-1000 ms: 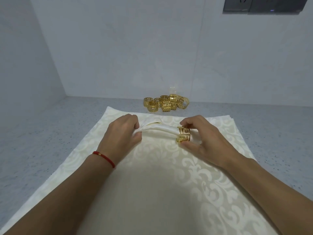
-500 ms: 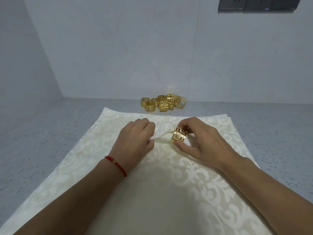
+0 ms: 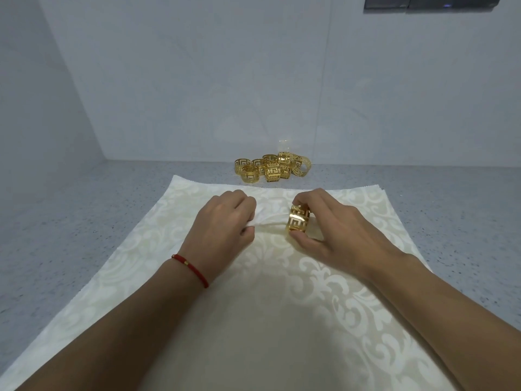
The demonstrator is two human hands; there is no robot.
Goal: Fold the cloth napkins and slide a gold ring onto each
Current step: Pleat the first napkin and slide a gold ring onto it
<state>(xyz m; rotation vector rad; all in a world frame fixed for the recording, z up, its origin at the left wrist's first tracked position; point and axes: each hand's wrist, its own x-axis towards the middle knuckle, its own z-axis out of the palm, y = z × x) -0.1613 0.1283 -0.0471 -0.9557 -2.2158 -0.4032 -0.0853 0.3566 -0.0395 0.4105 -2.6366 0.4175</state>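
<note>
Reaching forward from the lower edge of the view, both forearms lie over a cream patterned napkin [image 3: 253,320] spread flat on the grey speckled tabletop [image 3: 70,221].

Left hand [image 3: 222,227]: knuckles up, fingers curled under; its grip is closed on a gathered fold of white cloth [image 3: 267,221] that runs between the two hands. A red cord bracelet [image 3: 191,266] sits on the wrist.

Right hand [image 3: 332,230]: fingers arched over and thumb below, a pincer grip closed round a gold ring [image 3: 298,222] with a cut-out key pattern. The ring stands on edge, its open end turned toward the left hand, with the gathered cloth running to its opening. How far the cloth enters the ring cannot be told.

Spare gold rings [image 3: 272,167]: a loose pile on the tabletop just beyond the napkin's far edge, near the pale wall [image 3: 253,80]; some upright, some tipped on their sides, touching one another. Well apart from both hands.

More cloth edges [image 3: 377,189] show stacked under the napkin's far right corner.

Dark wall panel [image 3: 434,2]: top right of the view.
</note>
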